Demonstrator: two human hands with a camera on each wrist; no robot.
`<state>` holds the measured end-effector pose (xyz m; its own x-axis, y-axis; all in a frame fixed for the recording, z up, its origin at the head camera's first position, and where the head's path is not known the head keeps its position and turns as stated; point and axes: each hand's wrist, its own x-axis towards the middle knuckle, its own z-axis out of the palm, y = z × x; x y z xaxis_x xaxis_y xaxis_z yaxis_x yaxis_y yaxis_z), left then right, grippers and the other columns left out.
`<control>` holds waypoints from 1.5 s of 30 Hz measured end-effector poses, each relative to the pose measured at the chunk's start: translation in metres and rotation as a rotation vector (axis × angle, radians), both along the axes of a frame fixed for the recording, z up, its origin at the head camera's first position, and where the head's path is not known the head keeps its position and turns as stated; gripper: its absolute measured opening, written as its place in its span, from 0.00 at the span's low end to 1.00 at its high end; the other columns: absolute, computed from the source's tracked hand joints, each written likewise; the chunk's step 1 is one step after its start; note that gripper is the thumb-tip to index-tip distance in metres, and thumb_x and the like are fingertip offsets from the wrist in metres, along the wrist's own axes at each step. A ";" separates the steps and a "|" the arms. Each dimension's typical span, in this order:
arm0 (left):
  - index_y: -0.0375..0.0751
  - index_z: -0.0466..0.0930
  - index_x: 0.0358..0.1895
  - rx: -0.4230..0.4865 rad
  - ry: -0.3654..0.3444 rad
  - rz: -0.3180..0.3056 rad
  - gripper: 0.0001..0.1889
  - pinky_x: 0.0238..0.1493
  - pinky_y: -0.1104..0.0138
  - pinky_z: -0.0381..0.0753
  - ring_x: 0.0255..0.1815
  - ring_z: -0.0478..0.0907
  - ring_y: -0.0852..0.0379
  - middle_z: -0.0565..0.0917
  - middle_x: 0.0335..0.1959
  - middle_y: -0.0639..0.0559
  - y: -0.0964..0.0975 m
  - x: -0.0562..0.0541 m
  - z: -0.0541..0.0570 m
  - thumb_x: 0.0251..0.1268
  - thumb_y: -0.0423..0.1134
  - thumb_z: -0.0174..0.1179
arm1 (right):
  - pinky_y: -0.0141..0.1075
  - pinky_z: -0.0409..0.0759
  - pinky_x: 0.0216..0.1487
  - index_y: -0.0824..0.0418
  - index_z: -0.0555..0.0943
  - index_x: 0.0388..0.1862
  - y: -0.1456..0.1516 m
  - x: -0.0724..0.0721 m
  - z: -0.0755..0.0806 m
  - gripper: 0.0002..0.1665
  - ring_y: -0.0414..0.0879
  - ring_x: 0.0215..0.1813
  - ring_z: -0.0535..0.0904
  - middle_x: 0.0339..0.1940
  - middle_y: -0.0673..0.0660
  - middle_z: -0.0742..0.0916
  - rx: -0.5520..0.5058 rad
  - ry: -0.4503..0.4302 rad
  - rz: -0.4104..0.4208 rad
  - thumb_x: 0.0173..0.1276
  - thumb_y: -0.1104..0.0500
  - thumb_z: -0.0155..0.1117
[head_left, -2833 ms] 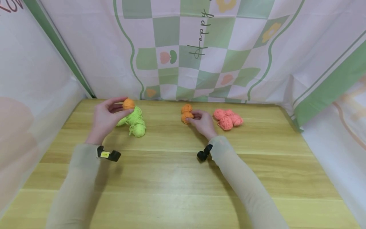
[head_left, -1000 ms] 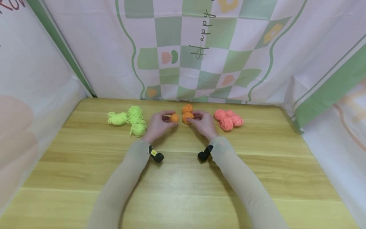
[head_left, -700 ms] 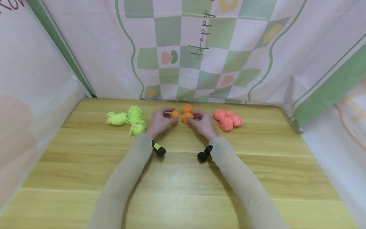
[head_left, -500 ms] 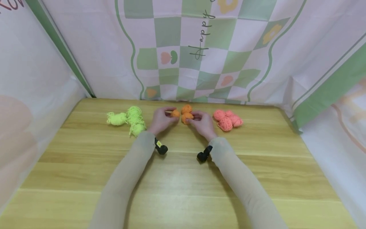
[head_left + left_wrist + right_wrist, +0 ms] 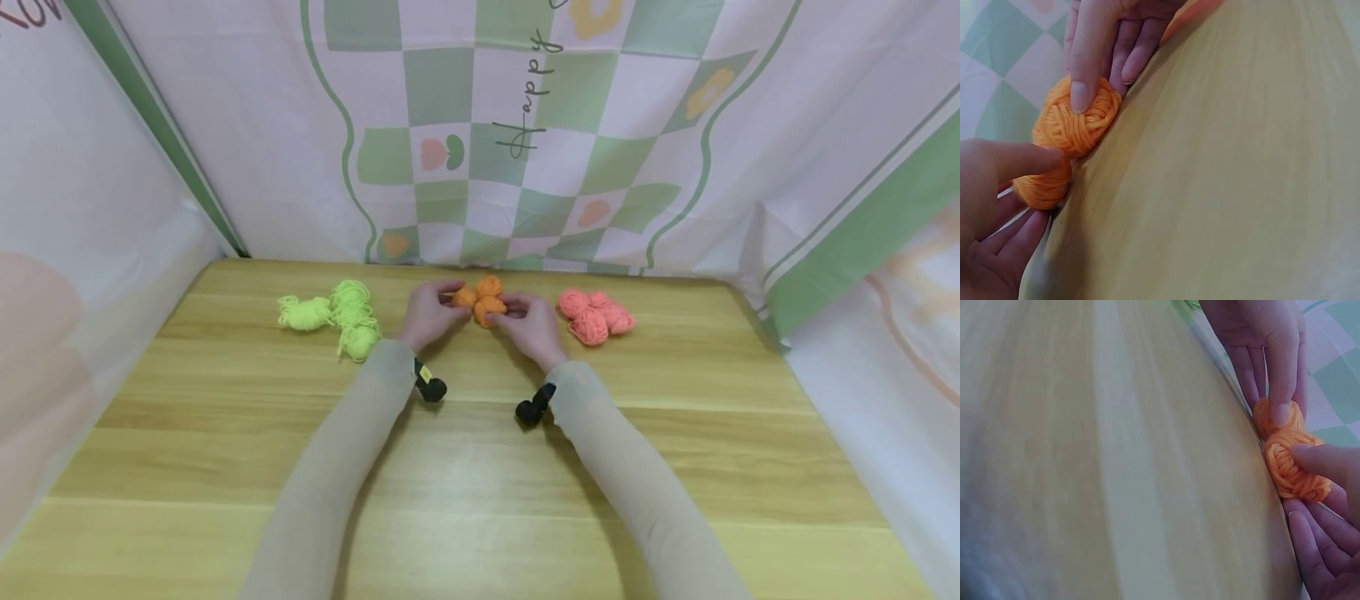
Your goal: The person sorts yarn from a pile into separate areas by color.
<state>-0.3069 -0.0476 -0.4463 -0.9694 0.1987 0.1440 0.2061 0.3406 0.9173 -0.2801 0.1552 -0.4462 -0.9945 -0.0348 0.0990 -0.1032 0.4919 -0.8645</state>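
Observation:
Three small orange yarn balls sit together near the table's back edge in the head view. My left hand [image 5: 431,314] pinches the left orange yarn ball [image 5: 464,297] between thumb and fingers. The front orange yarn ball [image 5: 489,311] is held by my right hand [image 5: 534,327], its thumb on the near side. Behind these two lies the back orange yarn ball [image 5: 489,286], touched by neither hand's visible fingers. In the left wrist view the left-hand ball [image 5: 1044,185] presses against the right-hand ball [image 5: 1079,119]. The right wrist view shows the same two balls side by side.
Left of the hands lie several lime-green yarn balls [image 5: 352,312] with loose strands. A cluster of coral-pink yarn balls [image 5: 590,319] rests to the right. The wooden table [image 5: 465,492] ends at a printed curtain [image 5: 442,83] behind, with white cloth on both sides.
My left hand has carried its orange yarn ball from above the green yarn rightward and down to the other orange balls, closing the last gap. My right hand has stayed on its ball.

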 end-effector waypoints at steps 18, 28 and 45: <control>0.27 0.72 0.68 0.017 0.031 -0.002 0.34 0.61 0.63 0.79 0.60 0.80 0.43 0.78 0.64 0.35 -0.006 0.004 -0.005 0.57 0.27 0.73 | 0.42 0.82 0.55 0.60 0.83 0.60 0.001 0.003 0.001 0.28 0.50 0.52 0.84 0.53 0.58 0.87 -0.043 -0.033 0.014 0.64 0.52 0.78; 0.32 0.72 0.70 0.005 0.043 0.028 0.36 0.66 0.57 0.74 0.66 0.74 0.40 0.76 0.67 0.36 -0.019 0.011 0.004 0.59 0.35 0.75 | 0.46 0.81 0.58 0.60 0.78 0.66 0.004 0.011 0.008 0.35 0.53 0.58 0.82 0.62 0.58 0.83 -0.086 -0.064 0.043 0.63 0.50 0.78; 0.34 0.73 0.70 0.100 0.196 0.035 0.33 0.67 0.67 0.71 0.68 0.74 0.47 0.76 0.68 0.43 -0.049 0.033 0.054 0.61 0.33 0.74 | 0.48 0.65 0.73 0.62 0.72 0.73 0.006 0.023 0.040 0.45 0.55 0.72 0.69 0.71 0.62 0.76 -0.093 0.023 0.101 0.64 0.43 0.76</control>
